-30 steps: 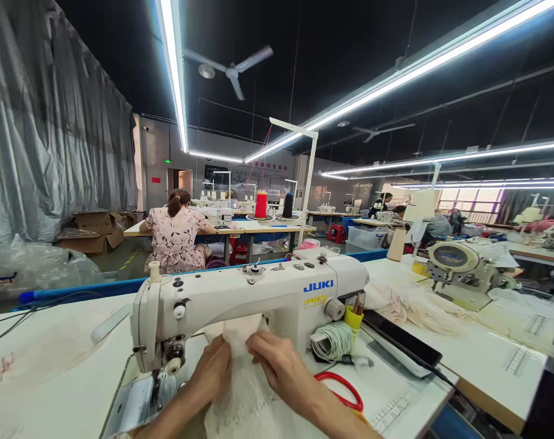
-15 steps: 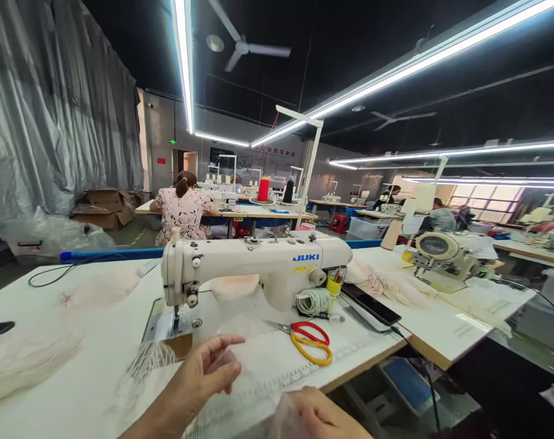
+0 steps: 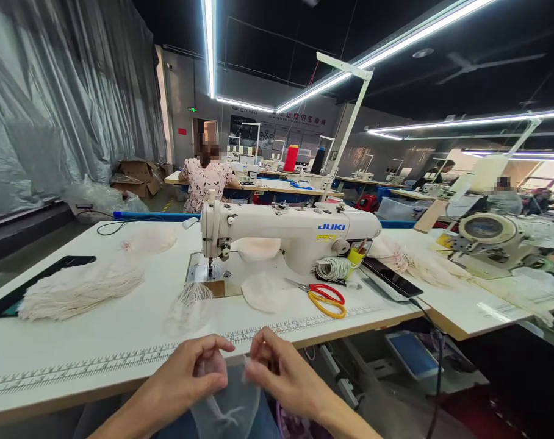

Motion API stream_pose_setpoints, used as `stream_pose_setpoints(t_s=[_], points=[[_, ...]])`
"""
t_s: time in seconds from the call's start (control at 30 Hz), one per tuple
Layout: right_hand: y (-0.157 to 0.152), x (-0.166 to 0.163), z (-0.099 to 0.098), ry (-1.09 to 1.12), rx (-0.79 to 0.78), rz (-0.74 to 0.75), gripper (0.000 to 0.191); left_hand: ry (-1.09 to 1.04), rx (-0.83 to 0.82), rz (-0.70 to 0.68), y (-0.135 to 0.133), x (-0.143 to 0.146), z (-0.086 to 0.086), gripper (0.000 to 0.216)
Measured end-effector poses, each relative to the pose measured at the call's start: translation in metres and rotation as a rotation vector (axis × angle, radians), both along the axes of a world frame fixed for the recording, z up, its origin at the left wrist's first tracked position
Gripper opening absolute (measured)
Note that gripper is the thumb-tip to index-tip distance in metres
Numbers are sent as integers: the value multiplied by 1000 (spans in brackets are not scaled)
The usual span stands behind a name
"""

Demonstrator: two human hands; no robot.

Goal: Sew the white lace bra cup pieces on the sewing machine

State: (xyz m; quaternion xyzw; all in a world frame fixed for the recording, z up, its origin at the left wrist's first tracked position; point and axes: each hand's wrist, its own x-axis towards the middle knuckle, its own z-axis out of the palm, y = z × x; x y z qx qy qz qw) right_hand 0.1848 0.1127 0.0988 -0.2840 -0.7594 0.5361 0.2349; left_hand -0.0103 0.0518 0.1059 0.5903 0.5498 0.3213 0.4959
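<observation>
Before a white sewing machine (image 3: 295,228), right hand (image 3: 284,373) pinching sheer fabric (image 3: 240,399), left hand (image 3: 190,375) curled, open.

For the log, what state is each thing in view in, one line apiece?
Left hand: half-curled, grip unclear
Right hand: pinching sheer fabric
Sheer fabric: hanging
Sewing machine: upright, running or not unclear
Scissors: lying flat, apparently shut
Pale cord: coiled
Device screen: dark
Fabric stack: piled
Cardboard box: open
Ceiling light: lit
</observation>
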Motion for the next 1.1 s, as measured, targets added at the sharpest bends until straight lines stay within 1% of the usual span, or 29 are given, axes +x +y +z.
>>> stream_pose_setpoints(t_s=[0.07,0.1,0.17,0.23,0.4,0.53,0.6,0.67,0.77,0.8,0.83,0.87,0.9,0.93,0.97,1.0,1.03,1.07,1.1], points=[[-1,-7,-3,-66,-30,67,29,58,48,2,-3,-1,0,25],[-2,-12,-5,-94,-62,85,29,87,69,12,-4,-1,0,20],[-3,-19,-7,-121,-127,82,28,119,75,49,-5,-5,-1,15],[-4,-21,-8,-115,-155,60,26,110,35,61,-7,-12,-1,12],[-7,-17,-6,-126,-60,74,16,23,-67,8,-15,-23,2,15],[-7,-20,-3,-124,39,78,18,4,-112,24,-19,-23,4,22],[-8,-22,0,-113,30,70,21,13,-106,23,-19,-23,4,25],[-9,-21,3,-78,-51,92,25,46,-64,22,-20,-23,4,25],[-11,-16,9,21,-231,268,37,96,64,19,-23,-22,6,24],[-11,-15,10,62,-258,293,41,91,113,3,-25,-22,8,23],[-11,-14,10,106,-251,269,42,76,158,-21,-27,-21,9,23],[-11,-14,10,143,-207,204,43,58,199,-49,-29,-20,11,23],[-11,-15,10,170,-131,125,44,42,240,-77,-30,-19,13,24],[-11,-18,9,184,-51,81,47,32,273,-102,-31,-18,14,24],[-11,-21,8,188,13,92,53,22,296,-125,-32,-18,15,25],[-11,-24,7,183,53,153,62,8,308,-147,-32,-18,16,26],[-12,-28,6,165,57,232,67,-8,312,-164,-32,-19,16,28],[-12,-32,4,138,23,294,65,-24,311,-174,-31,-21,15,30],[-12,-36,3,112,-34,318,58,-40,310,-171,-30,-24,14,33]])
